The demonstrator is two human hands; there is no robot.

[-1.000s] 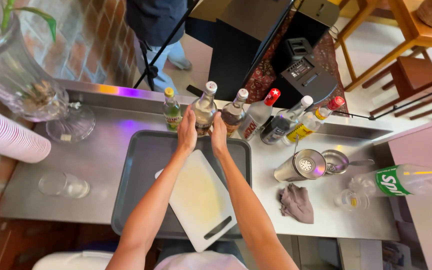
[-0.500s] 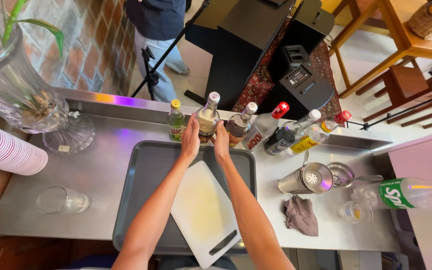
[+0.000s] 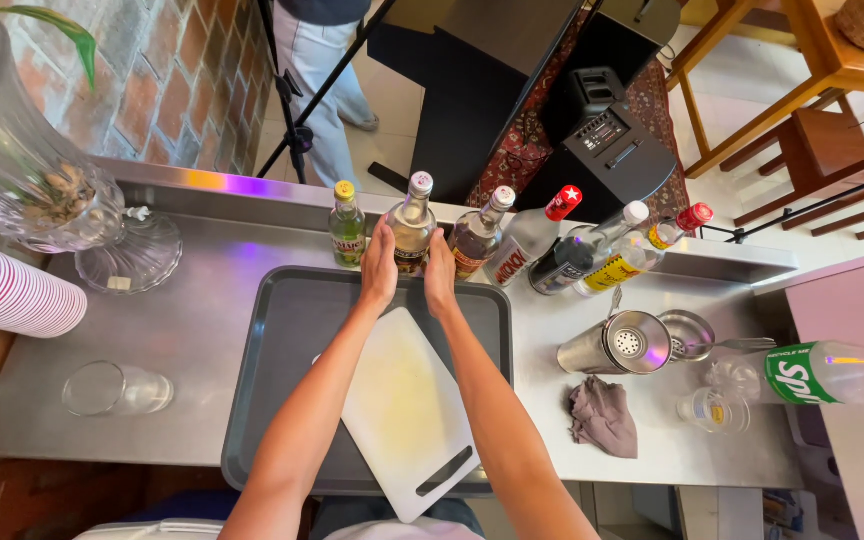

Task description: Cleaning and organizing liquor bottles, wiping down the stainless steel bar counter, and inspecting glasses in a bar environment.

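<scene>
Both bare forearms are stretched forward from the bottom edge of the view, angled inward so that they converge toward the wrists. The left hand is held upright on its edge, palm turned inward, fingers straight and pressed together, pointing away from the body. The right hand is set just beside it in a mirrored pose, palm facing the left one. A narrow gap is kept between the two palms. Both wrists are held straight, in line with the forearms, and the elbows are only slightly bent.
</scene>
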